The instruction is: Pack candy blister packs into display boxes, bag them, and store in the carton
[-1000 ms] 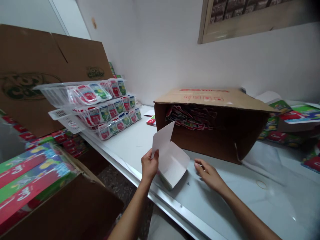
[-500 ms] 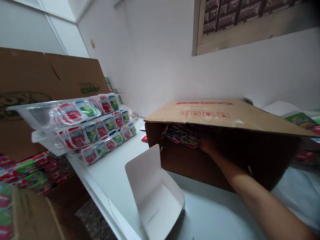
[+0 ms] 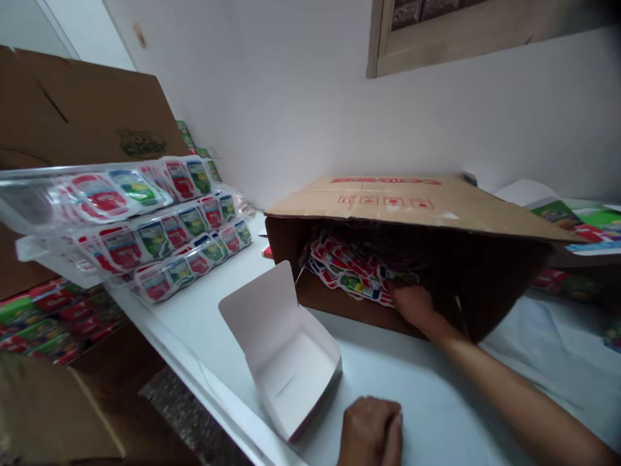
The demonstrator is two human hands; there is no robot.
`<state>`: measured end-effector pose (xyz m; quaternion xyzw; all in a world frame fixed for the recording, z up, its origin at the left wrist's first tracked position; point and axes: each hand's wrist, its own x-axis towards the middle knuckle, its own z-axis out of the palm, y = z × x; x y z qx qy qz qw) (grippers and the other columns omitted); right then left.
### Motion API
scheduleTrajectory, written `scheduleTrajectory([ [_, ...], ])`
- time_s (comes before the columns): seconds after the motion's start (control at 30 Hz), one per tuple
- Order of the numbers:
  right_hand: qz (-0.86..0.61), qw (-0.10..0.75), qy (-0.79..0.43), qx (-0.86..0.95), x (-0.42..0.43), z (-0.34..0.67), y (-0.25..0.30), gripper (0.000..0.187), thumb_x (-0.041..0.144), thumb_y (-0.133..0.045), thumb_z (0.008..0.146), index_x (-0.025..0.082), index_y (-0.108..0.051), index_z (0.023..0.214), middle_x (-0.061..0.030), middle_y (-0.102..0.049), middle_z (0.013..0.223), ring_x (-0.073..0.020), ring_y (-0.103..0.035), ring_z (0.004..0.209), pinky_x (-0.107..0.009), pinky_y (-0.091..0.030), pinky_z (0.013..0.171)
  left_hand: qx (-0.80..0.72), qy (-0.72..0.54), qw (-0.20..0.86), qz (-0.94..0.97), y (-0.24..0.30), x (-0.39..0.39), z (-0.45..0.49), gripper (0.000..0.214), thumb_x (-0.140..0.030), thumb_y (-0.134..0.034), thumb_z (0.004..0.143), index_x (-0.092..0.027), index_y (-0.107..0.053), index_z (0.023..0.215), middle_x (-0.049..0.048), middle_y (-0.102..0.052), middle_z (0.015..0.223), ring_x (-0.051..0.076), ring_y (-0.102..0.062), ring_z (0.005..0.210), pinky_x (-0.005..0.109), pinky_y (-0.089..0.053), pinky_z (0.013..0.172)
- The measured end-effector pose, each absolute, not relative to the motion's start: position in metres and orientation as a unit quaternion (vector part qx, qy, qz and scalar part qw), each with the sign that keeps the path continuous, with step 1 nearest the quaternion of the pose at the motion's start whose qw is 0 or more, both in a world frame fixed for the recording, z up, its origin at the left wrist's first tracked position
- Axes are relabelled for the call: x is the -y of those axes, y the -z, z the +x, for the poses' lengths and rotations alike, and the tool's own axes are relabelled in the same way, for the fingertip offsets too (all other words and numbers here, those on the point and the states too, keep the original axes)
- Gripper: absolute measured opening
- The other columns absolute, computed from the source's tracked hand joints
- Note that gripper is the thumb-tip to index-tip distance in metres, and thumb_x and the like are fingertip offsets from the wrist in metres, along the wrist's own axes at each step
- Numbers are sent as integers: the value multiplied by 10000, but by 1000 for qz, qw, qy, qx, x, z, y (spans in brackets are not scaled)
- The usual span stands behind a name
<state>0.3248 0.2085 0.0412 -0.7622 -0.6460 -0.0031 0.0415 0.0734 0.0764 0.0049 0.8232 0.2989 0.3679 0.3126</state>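
A brown cardboard box (image 3: 378, 206) lies on its side, its opening towards me. Inside, red, green and white candy packets (image 3: 339, 265) are heaped near the opening. My right hand (image 3: 412, 304) reaches in and grips packets at the right end of the heap; its fingertips are partly hidden among them. Close to the bottom edge, my left hand (image 3: 371, 430) is closed in a fist by the table, and nothing shows in it. Between that fist and the table's left edge stands a small white carton (image 3: 301, 369) with its lid raised; its inside is bare.
Stacked clear plastic trays (image 3: 145, 239) of packets stand at the left on the white table (image 3: 213, 294). Behind them rises a large cardboard flap (image 3: 92, 110). Several coloured packs (image 3: 43, 317) lie lower left. Printed packs (image 3: 596, 226) lie at the right, beside the big box.
My left hand has come into view at the bottom. My right hand has drawn slightly towards the box opening, and packets show nearer the front. The view has tilted downward.
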Motion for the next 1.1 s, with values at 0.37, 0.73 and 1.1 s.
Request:
scheduleTrajectory([
  [0.37, -547, 358, -350, 671, -23, 290, -48, 352, 359, -452, 940, 233, -677, 1178, -83, -689, 1166, -242, -636, 1073, -355, -491, 932, -373, -421, 483, 671, -3, -85, 77, 972, -296, -832, 615, -177, -335, 1441, 179, -512, 1369, 326, -477, 1276, 449, -429, 1021],
  [0.73, -719, 388, -139, 560, -162, 334, -60, 387, 368, -479, 966, 141, -543, 1273, -155, -557, 1303, -263, -559, 1145, -463, -435, 993, -266, -416, 545, 678, -22, -76, 68, 112, -252, -760, 730, -191, -768, 824, 71, -737, 762, 194, -682, 695, 279, -528, 654],
  [1.1, -696, 418, -117, 571, -154, 344, -41, 339, 363, -461, 947, 164, -682, 1111, -123, -581, 1330, -271, -483, 1270, -449, -358, 1075, -336, -443, 518, 650, -14, -84, 64, 131, -287, -761, 711, -193, -736, 799, 48, -723, 744, 204, -668, 712, 357, -554, 776],
])
